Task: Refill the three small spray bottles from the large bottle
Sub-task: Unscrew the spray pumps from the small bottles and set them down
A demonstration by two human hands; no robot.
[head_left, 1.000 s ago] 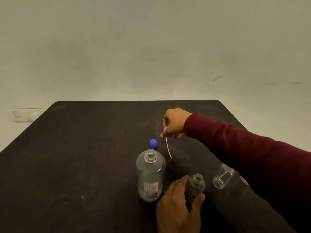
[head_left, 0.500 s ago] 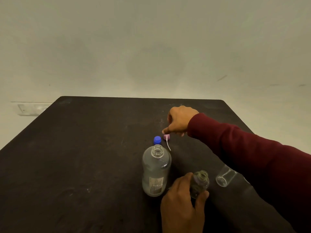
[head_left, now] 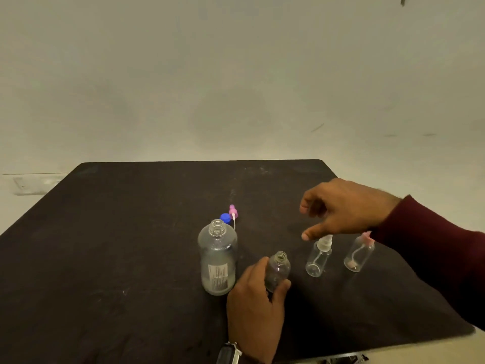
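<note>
The large clear bottle (head_left: pixel 217 258) stands uncapped near the middle of the black table (head_left: pixel 118 245). Its blue cap (head_left: pixel 225 218) lies just behind it, beside a pink spray head (head_left: pixel 232 212) with a thin white tube. My left hand (head_left: pixel 256 298) grips an open small bottle (head_left: pixel 277 270) standing on the table. To its right stand a second small bottle (head_left: pixel 318 258) with a white spray head and a third small bottle (head_left: pixel 358 254) with a pink one. My right hand (head_left: pixel 343 208) hovers above the white-topped bottle, fingers loosely curled and holding nothing.
A pale wall rises behind the table. A white wall fitting (head_left: pixel 31 183) sits at the far left. The table's near right corner (head_left: pixel 467 332) lies close to my right sleeve. A watch (head_left: pixel 229 353) is on my left wrist.
My right hand set the pink spray head down beside the blue cap, let go, and drew back right over the white-topped bottle. My left hand kept hold of the open small bottle.
</note>
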